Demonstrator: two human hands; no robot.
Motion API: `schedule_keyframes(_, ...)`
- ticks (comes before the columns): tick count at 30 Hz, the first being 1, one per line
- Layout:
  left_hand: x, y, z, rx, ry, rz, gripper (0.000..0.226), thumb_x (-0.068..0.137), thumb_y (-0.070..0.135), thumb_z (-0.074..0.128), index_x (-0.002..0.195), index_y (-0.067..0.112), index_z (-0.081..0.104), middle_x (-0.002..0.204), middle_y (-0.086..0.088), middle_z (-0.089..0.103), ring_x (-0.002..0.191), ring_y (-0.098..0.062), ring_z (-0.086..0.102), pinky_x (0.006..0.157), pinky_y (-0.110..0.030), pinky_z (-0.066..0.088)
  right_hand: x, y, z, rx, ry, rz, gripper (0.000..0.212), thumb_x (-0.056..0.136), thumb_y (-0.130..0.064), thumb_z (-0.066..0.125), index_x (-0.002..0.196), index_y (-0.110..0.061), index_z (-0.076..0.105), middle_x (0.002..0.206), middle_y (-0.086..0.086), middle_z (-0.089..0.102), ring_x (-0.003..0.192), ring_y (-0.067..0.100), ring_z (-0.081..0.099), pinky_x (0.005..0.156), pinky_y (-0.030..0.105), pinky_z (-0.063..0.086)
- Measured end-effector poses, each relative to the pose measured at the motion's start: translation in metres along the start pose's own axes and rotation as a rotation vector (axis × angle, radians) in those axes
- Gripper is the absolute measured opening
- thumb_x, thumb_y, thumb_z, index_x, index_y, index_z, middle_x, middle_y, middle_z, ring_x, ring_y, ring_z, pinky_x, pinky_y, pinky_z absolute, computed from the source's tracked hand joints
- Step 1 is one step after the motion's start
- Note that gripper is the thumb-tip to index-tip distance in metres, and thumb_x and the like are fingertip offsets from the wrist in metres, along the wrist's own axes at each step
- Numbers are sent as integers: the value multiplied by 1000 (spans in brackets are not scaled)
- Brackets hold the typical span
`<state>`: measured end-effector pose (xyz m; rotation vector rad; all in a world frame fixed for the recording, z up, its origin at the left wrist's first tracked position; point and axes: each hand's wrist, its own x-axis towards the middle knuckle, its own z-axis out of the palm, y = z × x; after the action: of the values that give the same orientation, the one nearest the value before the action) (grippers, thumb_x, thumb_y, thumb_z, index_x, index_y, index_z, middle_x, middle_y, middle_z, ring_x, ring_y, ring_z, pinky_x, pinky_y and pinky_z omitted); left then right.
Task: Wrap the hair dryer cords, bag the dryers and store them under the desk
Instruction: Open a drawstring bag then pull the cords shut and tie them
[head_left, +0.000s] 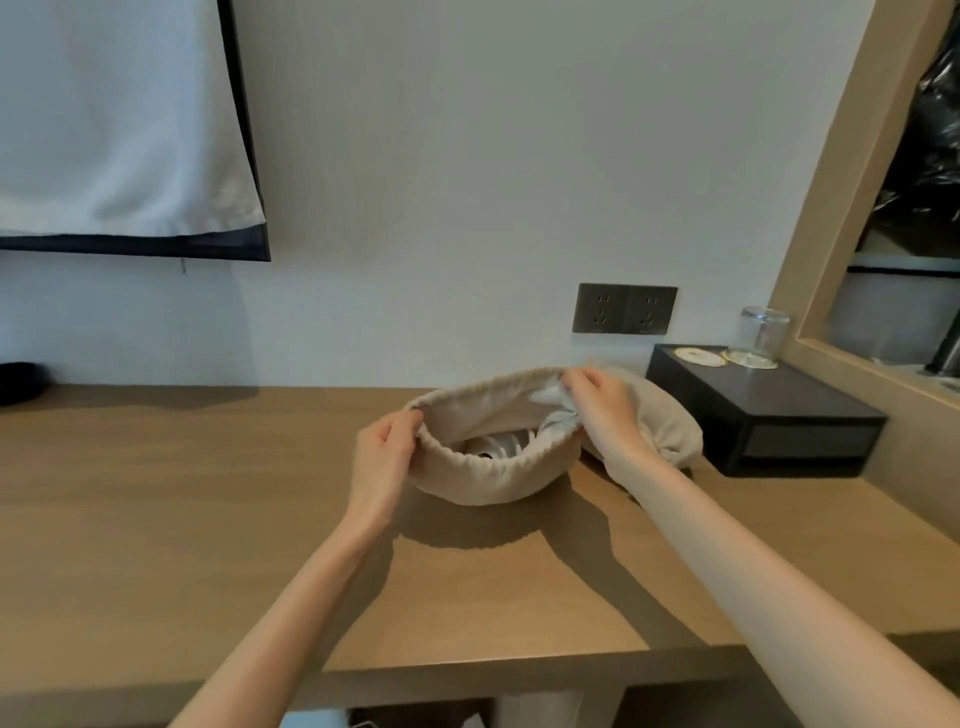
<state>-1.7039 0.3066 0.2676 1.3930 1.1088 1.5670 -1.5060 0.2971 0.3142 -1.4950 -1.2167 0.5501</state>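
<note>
Drawstring bag (488, 480) held open on the bench (208, 493), centre frame.
Left hand (382, 452) pinches its left rim; a pale hair dryer (493, 446) (only partly visible) lies inside; right hand (605, 410) grips the right rim, second bag (670, 426) just behind.

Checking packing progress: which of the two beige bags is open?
The nearer bag, its mouth held wide by the left hand and right hand. The other bag lies gathered shut beside the black box.

Both arms extended forward; left hand (382, 457), right hand (605, 410) each pinching bag (488, 480) rim, fingers curled.
</note>
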Motion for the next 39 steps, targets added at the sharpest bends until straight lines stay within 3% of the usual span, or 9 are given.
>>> schedule_keyframes(3,-17,-1,2,53,-47,17,43,86,16,53,51,22,29,47,12,24,49,-5,22,48,-23,17,-9,13,1,-148,-147,90,27,101,-26,32,106,-9,51,110,10,51,99,24,46,78,36,41)
schedule_keyframes(6,-28,-4,3,53,-102,-42,37,74,30,50,44,26,28,49,10,24,53,-10,22,56,-30,16,-17,24,3,136,-326,312,35,102,-28,33,136,-21,34,127,-2,40,113,22,42,73,45,51)
schedule_keyframes(9,-35,-10,9,38,-136,-100,44,86,20,52,48,23,29,48,9,25,51,-9,23,55,-30,18,-22,33,10,399,-326,343,23,102,-22,34,123,-20,43,110,2,55,98,20,56,64,40,53)
schedule_keyframes(15,-32,-17,32,74,-140,-160,41,90,12,48,52,17,32,49,6,30,50,-8,27,53,-26,21,-9,41,19,392,-296,246,19,101,-13,35,93,-25,46,85,-3,54,72,7,53,50,17,43)
schedule_keyframes(20,-19,-24,33,108,-150,-135,35,94,16,47,60,14,44,64,-1,44,62,-10,39,49,-11,30,0,52,-1,117,-259,63,10,101,-20,41,107,-18,49,107,6,59,96,17,59,75,30,53)
schedule_keyframes(27,-18,-33,15,6,-203,-182,39,98,37,35,87,9,61,93,-12,63,93,-19,56,80,-26,39,-22,66,-40,-94,-186,-145,17,98,-34,46,94,-18,51,78,6,49,65,16,48,55,29,40)
schedule_keyframes(33,-27,-27,0,130,-120,-70,39,100,35,39,77,9,57,74,-6,58,73,-15,52,65,-22,40,-43,84,-58,-95,-68,-171,22,91,-30,60,87,-8,59,67,-1,50,60,12,45,55,20,34)
schedule_keyframes(37,-35,-28,-10,155,-136,-21,28,95,31,52,75,11,52,69,-6,57,66,-14,53,56,-14,42,-52,96,-53,-406,51,-271,11,89,-23,62,83,-16,57,89,-5,50,88,13,45,71,20,33)
schedule_keyframes(39,-38,-26,-13,90,-176,-15,19,90,26,59,84,9,54,66,-3,59,61,-11,57,57,-13,48,-59,96,-46,-541,58,-349,13,85,-15,63,96,-19,58,104,-8,47,106,14,38,85,26,31)
